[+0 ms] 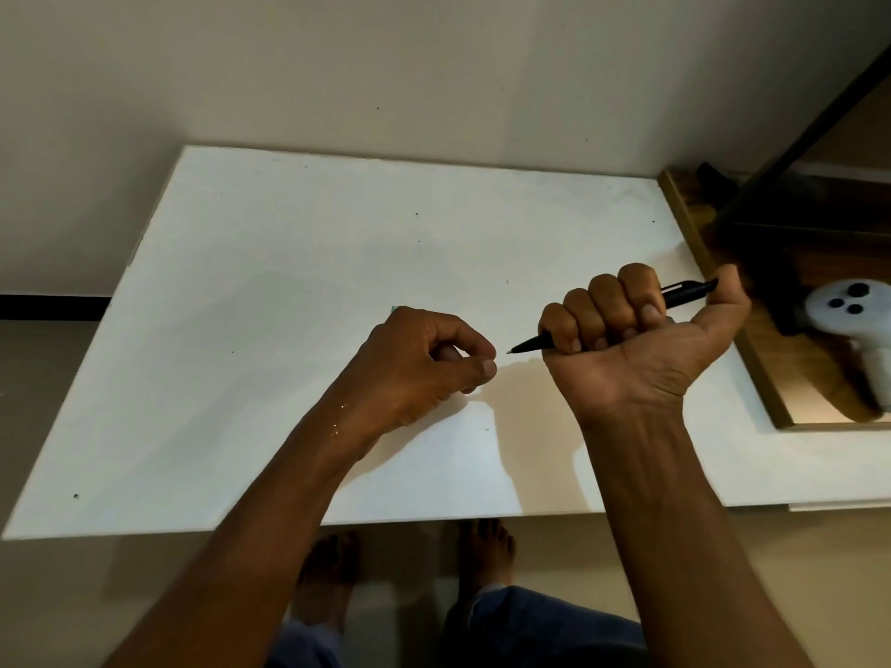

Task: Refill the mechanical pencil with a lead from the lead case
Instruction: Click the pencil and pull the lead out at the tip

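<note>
While both hands hover over the middle of the frame, the items stand as follows.

1. Right hand (636, 339), right of centre: closed in a fist round the slim black plastic mechanical pencil (683, 293), four fingers wrapped over the barrel, thumb set against its rear end.
2. Pencil: held above the table, slanting from upper right down to lower left, its metal tip pointing at my left hand and stopping just short of it.
3. Left hand (424, 364), centre of frame: fingers curled, thumb and forefinger tips (488, 367) pressed together just beside the pencil tip. Whether a lead sits in that pinch I cannot tell; it would be too thin to see.
4. Small green sliver (394, 309), showing past the top edge of my left hand, on the table; too much hidden to identify.
5. Flat white rectangular table (289, 282), filling the middle of the frame, with a few dark specks.
6. Brown wooden tray (684, 219), right edge of frame, holding a white plastic controller with black round buttons (853, 320).
7. Bare feet (484, 552) and blue trousers (545, 629), bottom centre, below the table's near edge.
</note>
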